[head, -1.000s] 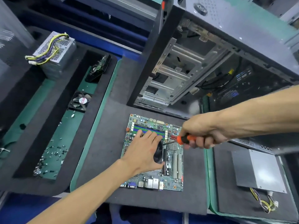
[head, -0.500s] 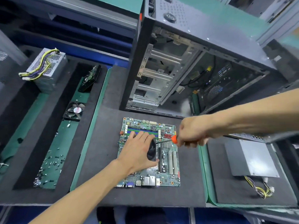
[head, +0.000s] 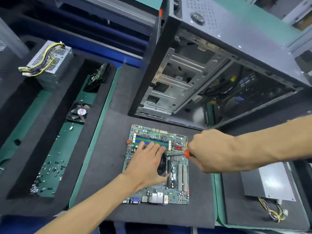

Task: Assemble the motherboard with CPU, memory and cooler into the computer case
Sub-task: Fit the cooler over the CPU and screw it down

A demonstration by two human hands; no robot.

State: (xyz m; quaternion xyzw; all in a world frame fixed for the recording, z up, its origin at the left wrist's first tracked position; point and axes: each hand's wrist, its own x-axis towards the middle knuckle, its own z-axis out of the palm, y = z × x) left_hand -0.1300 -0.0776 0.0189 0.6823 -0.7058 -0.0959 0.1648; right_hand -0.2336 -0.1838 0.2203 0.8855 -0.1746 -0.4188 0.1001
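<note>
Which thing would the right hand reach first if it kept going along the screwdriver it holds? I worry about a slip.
Probably the black cooler on the motherboard: the screwdriver in the right hand points left at it. Just beyond lies the left hand, resting on the cooler. Depth is hard to judge.

— Where are the hands?
— The left hand (head: 146, 163) lies flat over the black cooler (head: 162, 164) on the motherboard (head: 175, 196); the right hand (head: 210, 152) grips an orange-handled screwdriver (head: 186, 153), its shaft pointing at the cooler.
— And around them?
— The board sits on a dark foam mat (head: 108, 159), with the open computer case (head: 194, 73) behind it and loose screws (head: 50, 173) in the tray to the left.
</note>
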